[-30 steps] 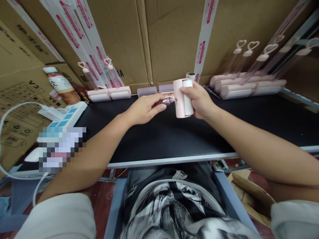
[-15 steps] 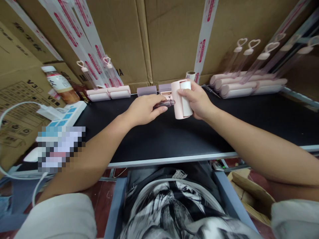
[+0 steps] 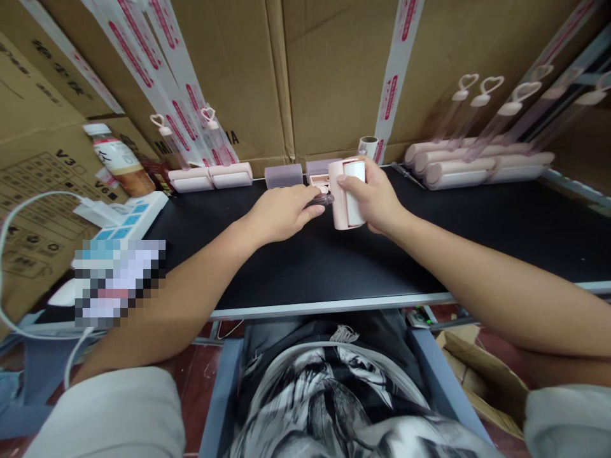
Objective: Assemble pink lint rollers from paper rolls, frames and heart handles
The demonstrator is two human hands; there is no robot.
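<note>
I have the right hand (image 3: 382,200) wrapped around a pink-and-white roller (image 3: 338,200), near upright over the black tabletop (image 3: 305,273). The left hand (image 3: 282,213) pinches a dark see-through piece (image 3: 323,199) between thumb and fingers, its tip at the roller's pink side. Hands are apart from each other; only roller and piece bridge the gap.

Changes over the last second: small. The right thumb sits lower and further across toward the pink shell, the roller is turned slightly, and the piece looks darker where it showed paler and clearer. Left hand barely shifts. I read that as fine adjusting at the same spot; no sure sign the two parts are joined.

Hard to see: most right fingers are behind the roller, left fingers cover much of the piece, and I can't tell whether its tip is seated or just touching. A pink tray-like thing (image 3: 319,180) by the left fingertips is partly covered. The hollow tube (image 3: 368,147) has its lower end blocked. The phone (image 3: 121,280) is pixelated, and the far-right heart loop (image 3: 606,81) runs out of view.
</note>
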